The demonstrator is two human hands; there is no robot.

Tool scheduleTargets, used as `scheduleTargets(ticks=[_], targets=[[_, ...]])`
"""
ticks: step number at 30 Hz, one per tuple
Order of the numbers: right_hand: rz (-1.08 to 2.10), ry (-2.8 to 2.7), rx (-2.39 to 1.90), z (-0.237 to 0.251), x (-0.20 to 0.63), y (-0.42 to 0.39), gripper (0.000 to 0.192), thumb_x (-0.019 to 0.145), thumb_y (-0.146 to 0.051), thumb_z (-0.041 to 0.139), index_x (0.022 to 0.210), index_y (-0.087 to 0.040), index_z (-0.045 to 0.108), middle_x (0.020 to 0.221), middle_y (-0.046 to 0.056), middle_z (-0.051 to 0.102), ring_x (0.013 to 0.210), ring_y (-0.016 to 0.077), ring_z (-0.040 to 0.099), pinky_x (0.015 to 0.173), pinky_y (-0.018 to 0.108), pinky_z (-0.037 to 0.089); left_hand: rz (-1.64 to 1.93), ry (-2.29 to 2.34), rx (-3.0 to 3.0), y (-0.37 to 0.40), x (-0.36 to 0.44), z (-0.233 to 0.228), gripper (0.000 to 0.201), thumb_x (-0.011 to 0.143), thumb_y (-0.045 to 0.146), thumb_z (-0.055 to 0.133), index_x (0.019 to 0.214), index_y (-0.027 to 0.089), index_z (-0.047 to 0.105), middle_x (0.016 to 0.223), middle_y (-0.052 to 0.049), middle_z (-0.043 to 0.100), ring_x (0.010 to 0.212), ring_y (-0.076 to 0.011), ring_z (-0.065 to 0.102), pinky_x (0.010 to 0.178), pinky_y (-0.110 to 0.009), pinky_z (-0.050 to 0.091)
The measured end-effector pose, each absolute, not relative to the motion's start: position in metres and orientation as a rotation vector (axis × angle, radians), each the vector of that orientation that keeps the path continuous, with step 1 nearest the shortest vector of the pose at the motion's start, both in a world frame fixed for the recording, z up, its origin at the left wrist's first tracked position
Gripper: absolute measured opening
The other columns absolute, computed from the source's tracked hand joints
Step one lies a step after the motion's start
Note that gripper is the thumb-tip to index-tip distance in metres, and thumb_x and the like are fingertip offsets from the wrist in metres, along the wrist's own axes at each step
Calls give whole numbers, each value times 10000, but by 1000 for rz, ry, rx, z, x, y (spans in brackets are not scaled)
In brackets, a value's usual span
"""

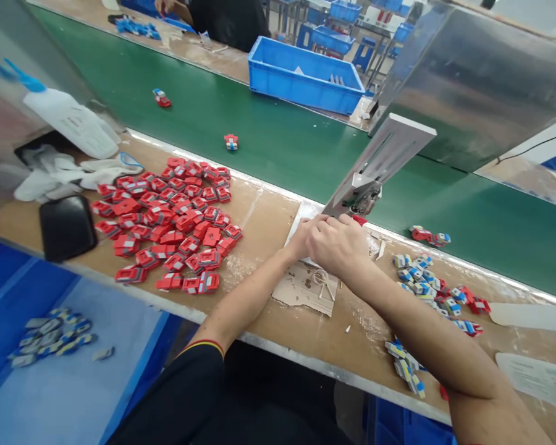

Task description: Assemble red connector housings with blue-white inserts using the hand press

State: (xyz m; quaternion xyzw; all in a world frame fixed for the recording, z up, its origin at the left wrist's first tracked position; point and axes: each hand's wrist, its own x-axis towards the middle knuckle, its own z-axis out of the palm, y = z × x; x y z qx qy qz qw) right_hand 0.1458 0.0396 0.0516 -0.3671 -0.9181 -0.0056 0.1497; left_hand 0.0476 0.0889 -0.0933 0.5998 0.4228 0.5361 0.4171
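My left hand (300,238) and my right hand (334,242) are close together at the foot of an upright metal fixture (384,162), the right partly over the left. Both have curled fingers, and whatever they grip is hidden. A bit of red plastic (359,220) shows just past my right fingers. Under the hands lie a white board and a torn piece of cardboard (306,290). To the left spreads a heap of red plastic toy-vehicle parts (176,216). Beyond my right forearm is a pile of grey, blue and yellow parts (417,275), some joined with red ones.
A green conveyor belt (287,148) runs behind the bench, carrying a few small red-and-blue pieces (231,142). Across it stands a blue crate (306,74), near another person (227,21). At left are a white bottle (74,120), a black tray (67,227) and a blue bin (134,346) with grey parts.
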Motion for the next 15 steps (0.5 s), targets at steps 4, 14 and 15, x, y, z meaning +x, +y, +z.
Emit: scheduleTargets(ticks=[4,14,15], targets=[[-3,-2588,-1052,33,146,55,309,922,-136,518,686,-207,705,677,147,669,719,278,561,721,474,381,1250,1192,1653,83,48,-84,232,812,-51,676,800,174,619,933,-56,740,1148,-277,692,1129,-407,446],[-73,-2252,-870,14,211,0,318,1021,-305,552,710,-253,596,738,35,653,731,214,575,712,384,413,945,1778,2101,-6,-98,-18,283,922,309,701,1192,224,720,1180,-122,737,1134,-352,679,1120,-560,415],[-26,-2196,-947,4,221,-6,313,1020,-313,561,714,-254,590,732,31,646,729,217,577,710,382,415,768,1942,2120,-9,-114,-12,287,932,337,680,1184,204,724,1181,-144,730,1130,-370,678,1092,-560,420]])
